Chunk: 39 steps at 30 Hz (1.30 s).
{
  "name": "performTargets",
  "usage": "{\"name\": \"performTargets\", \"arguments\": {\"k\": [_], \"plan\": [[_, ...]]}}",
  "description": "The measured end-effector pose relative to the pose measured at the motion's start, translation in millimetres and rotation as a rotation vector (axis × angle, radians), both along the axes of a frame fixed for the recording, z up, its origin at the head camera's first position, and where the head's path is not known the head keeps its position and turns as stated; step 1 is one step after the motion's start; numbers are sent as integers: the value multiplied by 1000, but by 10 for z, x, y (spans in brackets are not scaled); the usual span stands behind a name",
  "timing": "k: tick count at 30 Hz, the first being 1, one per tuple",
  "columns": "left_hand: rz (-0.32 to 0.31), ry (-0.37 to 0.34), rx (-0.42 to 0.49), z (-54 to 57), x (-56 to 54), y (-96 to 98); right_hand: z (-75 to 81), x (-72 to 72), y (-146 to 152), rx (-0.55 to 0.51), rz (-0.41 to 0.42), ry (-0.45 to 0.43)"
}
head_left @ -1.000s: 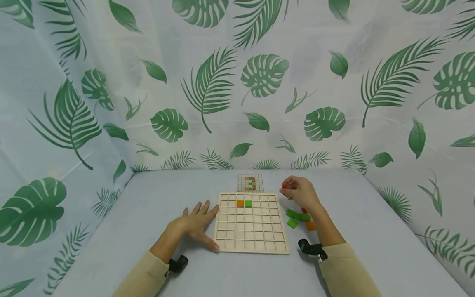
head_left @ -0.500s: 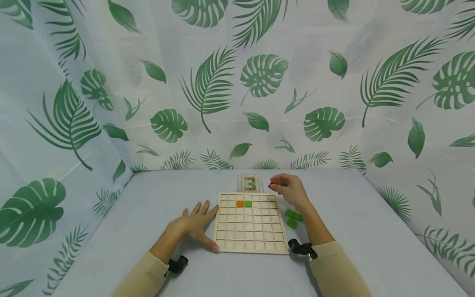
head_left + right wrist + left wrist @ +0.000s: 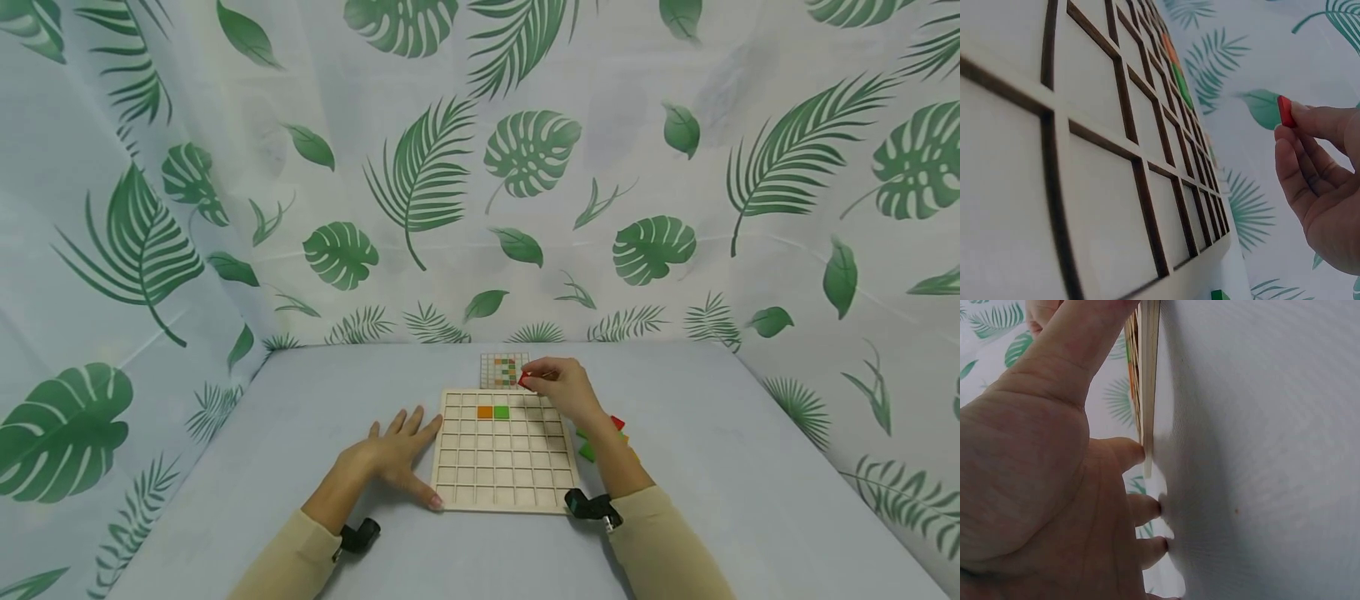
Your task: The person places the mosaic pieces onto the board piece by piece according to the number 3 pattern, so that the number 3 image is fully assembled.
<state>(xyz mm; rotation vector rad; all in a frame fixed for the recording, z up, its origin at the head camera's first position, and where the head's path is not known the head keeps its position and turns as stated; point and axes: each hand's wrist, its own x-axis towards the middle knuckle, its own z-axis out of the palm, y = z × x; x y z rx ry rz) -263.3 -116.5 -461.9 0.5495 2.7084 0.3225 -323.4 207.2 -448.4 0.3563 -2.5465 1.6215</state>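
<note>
A wooden grid board (image 3: pixel 504 467) lies on the table, with an orange tile (image 3: pixel 485 412) and a green tile (image 3: pixel 502 412) side by side in its second row from the back. My right hand (image 3: pixel 564 388) pinches a red tile (image 3: pixel 1285 112) between thumb and fingertips, above the board's back right part. The left hand (image 3: pixel 393 450) is spread beside the board's left edge, thumb at the front left corner and index finger at the side. In the left wrist view its fingertips (image 3: pixel 1157 545) meet the tabletop.
Behind the board lies a small pattern card (image 3: pixel 489 371) printed with a grid and coloured squares. Right of the board is a loose pile of green tiles (image 3: pixel 587 452), a red tile (image 3: pixel 617 422) and orange, partly covered by the right forearm. A leaf-print curtain (image 3: pixel 450 208) closes off the back.
My right hand has moved left with the red tile, from beside the board to over its back edge near the card. The left hand has stayed in place.
</note>
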Motion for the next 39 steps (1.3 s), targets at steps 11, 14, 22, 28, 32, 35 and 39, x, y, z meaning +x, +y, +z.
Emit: {"name": "performTargets", "arguments": {"k": [11,14,22,28,32,35,39], "plan": [[-6,2,-7,-36,-40,-22,-73,-12,-91,28,-8,-50],[-6,1,-6,-38,-42,-20,-87,-8,-101,41,-4,-66],[1,1,-5,-30,-41,-11,-141,-12,-101,82,30,-99],[0,-3,-2,-31,-33,-13,-191,-14,-117,119,41,-113],[-1,-5,-5,-25,-30,-24,-230,-25,-128,171,24,-109],[-3,-3,-8,-23,-32,-26,-226,-17,-136,213,12,-86],[-2,-4,-9,-28,-34,-23,-200,-1,-150,260,10,-56]]}}
